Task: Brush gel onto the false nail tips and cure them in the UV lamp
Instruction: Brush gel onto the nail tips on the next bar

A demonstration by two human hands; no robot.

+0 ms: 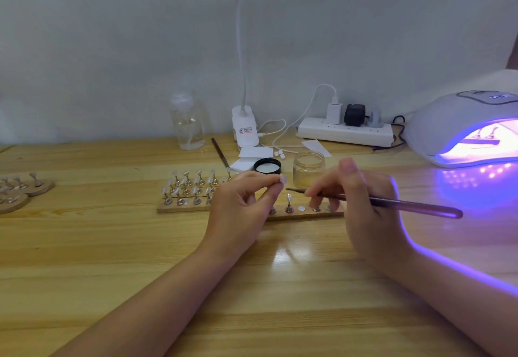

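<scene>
Step in hand, judged from the scene: brushing gel onto one small pale false nail tip, pinched at the fingertips of the left hand and raised just above the light wooden table. Best done, probably, with the tip kept steady and tilted toward the brush, with short light strokes from base to free edge, with gel kept off the pinching fingers, and with both wrists braced low near the table.

Left hand: thumb and forefinger closed on the nail tip, remaining fingers loosely curled beneath, holding nothing else.

Right hand: fingers curled round a long slim dark purple brush, held like a pen, bristle end pointing left, close to the nail tip but apparently not yet touching it. Thumb raised above the handle.

Just behind both hands: a long flat wooden holder strip carrying small metal stands, one with a clear tip mounted upright. Further left: a cluster of metal stands with pale nail tips in rows. Behind the hands: a small clear glass jar of yellowish gel, open, with its round black lid lying beside it.

At far right: a white domed UV lamp, switched on, glowing violet, with a strip of stands seemingly already inside. Curing of the held tip not yet done.
</scene>
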